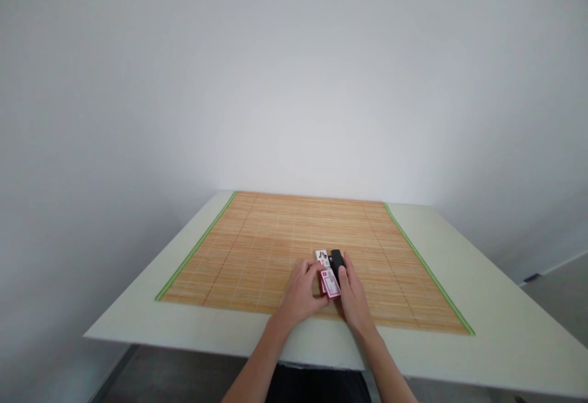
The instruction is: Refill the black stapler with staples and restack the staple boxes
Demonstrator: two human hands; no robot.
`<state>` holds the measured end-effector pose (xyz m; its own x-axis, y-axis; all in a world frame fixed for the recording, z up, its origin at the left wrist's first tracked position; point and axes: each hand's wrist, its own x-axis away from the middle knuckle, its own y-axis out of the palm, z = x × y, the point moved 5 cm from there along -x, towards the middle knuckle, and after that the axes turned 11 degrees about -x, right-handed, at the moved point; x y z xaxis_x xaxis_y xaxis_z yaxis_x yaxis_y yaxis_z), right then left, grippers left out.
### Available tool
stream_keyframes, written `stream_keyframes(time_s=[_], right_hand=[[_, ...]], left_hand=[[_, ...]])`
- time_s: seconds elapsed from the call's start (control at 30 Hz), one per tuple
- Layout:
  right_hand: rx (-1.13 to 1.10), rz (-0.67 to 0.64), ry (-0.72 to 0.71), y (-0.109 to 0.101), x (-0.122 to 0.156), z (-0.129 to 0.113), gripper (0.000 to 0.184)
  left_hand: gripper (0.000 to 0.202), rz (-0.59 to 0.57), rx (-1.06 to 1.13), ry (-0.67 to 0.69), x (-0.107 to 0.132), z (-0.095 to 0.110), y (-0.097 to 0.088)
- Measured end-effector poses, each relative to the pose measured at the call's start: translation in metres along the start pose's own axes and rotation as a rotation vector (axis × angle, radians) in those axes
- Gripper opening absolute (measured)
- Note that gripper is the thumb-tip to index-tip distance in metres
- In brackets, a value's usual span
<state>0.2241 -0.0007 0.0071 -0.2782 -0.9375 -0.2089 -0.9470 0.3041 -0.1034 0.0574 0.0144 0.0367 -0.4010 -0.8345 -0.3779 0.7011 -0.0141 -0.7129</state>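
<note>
Both my hands meet near the front middle of a bamboo mat [275, 237]. My left hand [301, 293] has its fingers curled against the left side of a small red and white pack [329, 284]. My right hand [351, 293] closes on the pack from the right. A small black object [337, 260] lies just beyond the fingers, touching my right fingertips. A white card with dark print [322, 257] lies beside it on the mat.
The mat has green edging and lies on a pale table [459, 342] that stands against a white wall. Grey floor shows at the right and below the table's front edge.
</note>
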Motion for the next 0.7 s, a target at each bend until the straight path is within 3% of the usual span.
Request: stream_keyframes(time_s=[0.3,0.5,0.7], right_hand=[[-0.037,-0.020,-0.008,0.0003,0.0001,-0.0020,0.067],[-0.037,-0.017,-0.022,0.0004,-0.0001,-0.0023,0.068],[-0.037,-0.004,-0.016,-0.0010,-0.0007,-0.0021,0.068]], left_hand=[[0.090,-0.024,0.025,-0.023,0.0030,0.0095,-0.0032],[0.075,-0.032,-0.038,-0.031,0.0033,0.0031,0.0004],[0.077,-0.041,-0.064,-0.007,0.0015,0.0039,0.0060]])
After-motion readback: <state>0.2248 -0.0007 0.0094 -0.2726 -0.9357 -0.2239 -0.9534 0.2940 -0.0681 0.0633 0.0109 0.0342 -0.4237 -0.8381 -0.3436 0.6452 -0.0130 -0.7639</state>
